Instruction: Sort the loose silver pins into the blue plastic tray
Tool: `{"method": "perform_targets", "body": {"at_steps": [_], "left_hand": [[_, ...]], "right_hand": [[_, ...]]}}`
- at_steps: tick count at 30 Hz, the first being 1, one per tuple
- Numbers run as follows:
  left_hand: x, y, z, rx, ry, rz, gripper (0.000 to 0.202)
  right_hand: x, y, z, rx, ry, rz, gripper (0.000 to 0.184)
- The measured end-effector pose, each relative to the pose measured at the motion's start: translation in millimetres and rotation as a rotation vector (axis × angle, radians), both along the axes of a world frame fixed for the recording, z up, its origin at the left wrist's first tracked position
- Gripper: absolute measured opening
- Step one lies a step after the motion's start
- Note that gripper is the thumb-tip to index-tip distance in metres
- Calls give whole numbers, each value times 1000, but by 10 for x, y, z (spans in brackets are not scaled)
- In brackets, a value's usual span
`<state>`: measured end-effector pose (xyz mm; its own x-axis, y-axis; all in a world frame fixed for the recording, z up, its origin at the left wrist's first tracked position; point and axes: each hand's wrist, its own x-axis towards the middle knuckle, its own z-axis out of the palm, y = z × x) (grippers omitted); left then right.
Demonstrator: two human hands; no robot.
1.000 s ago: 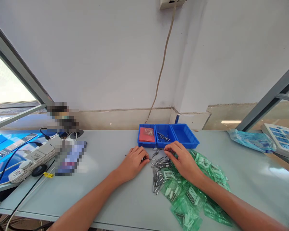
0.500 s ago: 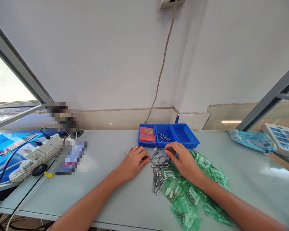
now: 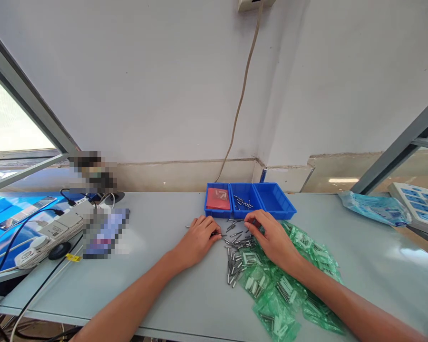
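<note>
My left hand (image 3: 199, 240) rests on the pale table (image 3: 171, 289) with its fingers curled, pinching a small metal pin at its fingertips. My right hand (image 3: 273, 237) lies palm down over a heap of loose metal pins (image 3: 235, 251), fingers bent and pinched together at the heap's far edge. Beside and under my right wrist lie several green plastic bags (image 3: 288, 294) holding more pins. Just beyond both hands stands a blue three-compartment tray (image 3: 271, 202); its left cell holds a red pad (image 3: 218, 198), its middle cell a few pins (image 3: 242, 203).
A white power strip (image 3: 46, 237) with black and white cables lies at the left edge, next to a blurred object (image 3: 105, 232). A blue-printed bag (image 3: 374, 209) and a printed box (image 3: 417, 202) sit at the far right. A cable (image 3: 240, 95) runs down the wall.
Almost nothing has moved. My right hand's fingers have shifted slightly at the far edge of the pin heap; my left hand stays in place.
</note>
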<state>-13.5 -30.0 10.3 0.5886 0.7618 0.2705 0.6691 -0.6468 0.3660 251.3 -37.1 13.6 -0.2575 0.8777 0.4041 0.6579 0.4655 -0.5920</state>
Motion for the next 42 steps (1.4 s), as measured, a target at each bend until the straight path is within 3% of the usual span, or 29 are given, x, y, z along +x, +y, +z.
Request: {"method": "perform_targets", "body": {"at_steps": [13,42], "left_hand": [[-3,23,-39,6,4,7,17],[-1,16,-23,0,19,12,15]], "right_hand": [[16,27,-11,-146,198,-30,14],[23,94,-89,-267,480,-37,29]]}}
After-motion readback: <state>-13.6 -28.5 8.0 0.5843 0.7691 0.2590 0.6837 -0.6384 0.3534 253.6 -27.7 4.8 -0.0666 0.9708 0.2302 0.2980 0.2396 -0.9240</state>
